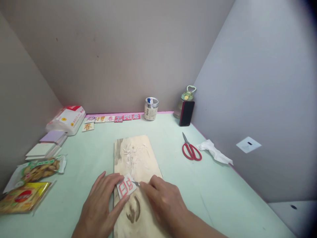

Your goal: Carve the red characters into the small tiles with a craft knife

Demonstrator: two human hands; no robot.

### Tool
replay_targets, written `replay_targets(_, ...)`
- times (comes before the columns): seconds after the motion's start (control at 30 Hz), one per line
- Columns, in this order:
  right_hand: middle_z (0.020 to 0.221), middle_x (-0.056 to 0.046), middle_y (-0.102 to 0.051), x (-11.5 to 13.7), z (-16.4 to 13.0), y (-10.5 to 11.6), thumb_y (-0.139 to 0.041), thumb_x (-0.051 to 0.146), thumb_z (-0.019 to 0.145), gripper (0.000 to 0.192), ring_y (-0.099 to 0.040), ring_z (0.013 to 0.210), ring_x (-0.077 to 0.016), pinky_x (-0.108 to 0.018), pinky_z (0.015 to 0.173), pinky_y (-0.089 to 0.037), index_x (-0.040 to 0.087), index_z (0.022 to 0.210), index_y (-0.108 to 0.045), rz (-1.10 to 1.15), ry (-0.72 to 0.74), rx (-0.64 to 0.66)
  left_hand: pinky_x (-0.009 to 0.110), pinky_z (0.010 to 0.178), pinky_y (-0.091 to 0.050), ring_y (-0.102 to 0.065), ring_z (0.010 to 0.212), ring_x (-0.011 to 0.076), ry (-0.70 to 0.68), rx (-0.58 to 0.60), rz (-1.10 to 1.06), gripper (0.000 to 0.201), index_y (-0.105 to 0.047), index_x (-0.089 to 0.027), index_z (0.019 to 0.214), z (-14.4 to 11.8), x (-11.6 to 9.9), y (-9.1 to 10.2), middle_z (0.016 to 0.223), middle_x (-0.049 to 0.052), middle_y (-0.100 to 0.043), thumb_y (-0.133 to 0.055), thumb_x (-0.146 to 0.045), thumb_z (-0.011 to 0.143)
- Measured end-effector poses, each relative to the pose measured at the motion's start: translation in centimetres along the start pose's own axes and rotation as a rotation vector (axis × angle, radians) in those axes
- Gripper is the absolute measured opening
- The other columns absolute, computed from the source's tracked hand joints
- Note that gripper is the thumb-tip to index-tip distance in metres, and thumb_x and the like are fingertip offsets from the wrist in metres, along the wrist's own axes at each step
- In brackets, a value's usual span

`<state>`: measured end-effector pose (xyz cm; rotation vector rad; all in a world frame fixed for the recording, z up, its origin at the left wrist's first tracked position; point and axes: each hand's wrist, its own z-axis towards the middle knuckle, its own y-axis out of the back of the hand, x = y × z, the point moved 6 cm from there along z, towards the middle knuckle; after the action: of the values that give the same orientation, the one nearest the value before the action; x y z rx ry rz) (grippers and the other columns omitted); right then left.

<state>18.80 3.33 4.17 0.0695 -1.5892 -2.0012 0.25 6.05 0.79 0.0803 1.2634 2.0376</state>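
A small white tile [126,187] with a red character drawn on it lies on a wooden board [135,155]. My left hand [101,205] rests on the board's left edge and pins the tile with thumb and fingers. My right hand [163,201] grips a thin carving knife [136,182] whose metal tip touches the tile's right edge. White shavings [130,153] are scattered on the far half of the board.
Red scissors [191,150] and a crumpled tissue [214,151] lie to the right. A jar [151,108], a bottle [185,99] and a dark phone [186,113] stand at the back. Carved character tiles [112,118], a tissue pack [66,119], blank tiles [47,145] and snack bags [32,180] fill the left side.
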Motion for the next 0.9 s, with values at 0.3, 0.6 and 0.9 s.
replay_targets(0.3,0.079,0.001,-0.053,0.0,0.6,-0.3,-0.057,0.007,0.084,0.02,-0.047,0.062,-0.0135,-0.026,0.054,-0.029,0.021,0.095,-0.063,-0.019,-0.037,0.045,0.05,0.113,-0.041,-0.063,0.118,0.0265,0.001,-0.004,-0.008,0.034,-0.049,-0.024,0.125,-0.4,0.1,-0.3,0.119,0.005,-0.069,-0.054,-0.041,0.097)
replay_targets(0.6,0.077,0.001,-0.054,0.3,0.5,-0.1,-0.059,0.008,0.091,0.014,-0.048,0.062,-0.0131,-0.026,0.054,-0.027,0.021,0.094,-0.061,-0.093,-0.021,0.011,0.05,0.109,-0.045,-0.064,0.115,0.0275,-0.005,-0.021,0.01,0.031,-0.05,-0.025,0.123,0.0,-0.4,0.3,0.117,0.004,-0.07,-0.052,-0.043,0.098)
replay_targets(0.9,0.076,0.001,-0.054,0.6,0.5,-0.2,-0.057,0.011,0.094,0.012,-0.046,0.059,-0.0136,-0.027,0.051,-0.026,0.022,0.093,-0.061,-0.115,-0.004,-0.03,0.051,0.113,-0.039,-0.062,0.118,0.0272,0.02,0.003,-0.027,0.034,-0.05,-0.025,0.125,-0.2,0.0,-0.2,0.119,0.005,-0.068,-0.055,-0.044,0.097)
